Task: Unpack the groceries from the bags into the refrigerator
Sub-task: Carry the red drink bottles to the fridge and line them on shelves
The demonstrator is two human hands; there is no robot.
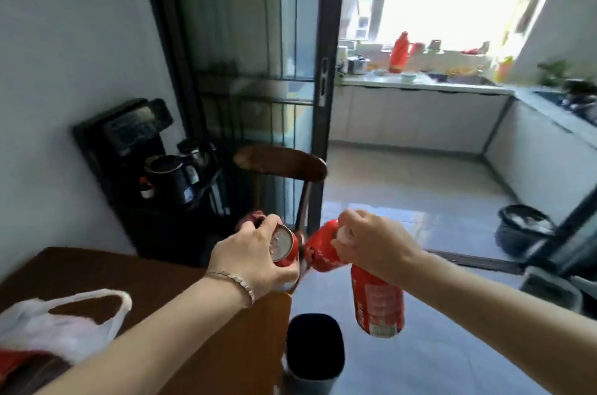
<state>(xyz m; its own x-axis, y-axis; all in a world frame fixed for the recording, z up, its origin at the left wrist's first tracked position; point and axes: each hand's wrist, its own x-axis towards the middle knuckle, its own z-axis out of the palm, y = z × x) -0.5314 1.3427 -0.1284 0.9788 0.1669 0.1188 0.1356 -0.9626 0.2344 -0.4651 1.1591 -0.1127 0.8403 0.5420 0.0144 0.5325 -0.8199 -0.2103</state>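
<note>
While both hands are raised above the near corner of the wooden worktop (97, 268), each carries drinks lifted from the shopping. Left hand (255, 260): its fingers (268, 223) are clenched around a red can (284, 246), gripped at the rim with the silver top and pull-tab facing the camera; a dark red item behind this hand is too blurred to name. Right hand (376, 247): its fingers are clenched on two more red cans together, one tilted can (323, 252) pointing toward the left hand, and one hanging can (378, 304) held by its top end below the palm. The tilted can nearly touches the left hand's can.

Handling, as a judgement: full cans are stiff, smooth and moderately heavy, and likely slippery if chilled; two pinched by their ends in one hand form the least secure hold, and a grip round the body of each would be safer.

Lettering: white vertical print shows on the red labels, with a pale panel at the foot of the hanging can, but motion blur leaves no brand legible.

A white plastic bag (64, 323) lies open on the worktop at lower left. No refrigerator is in view.
</note>
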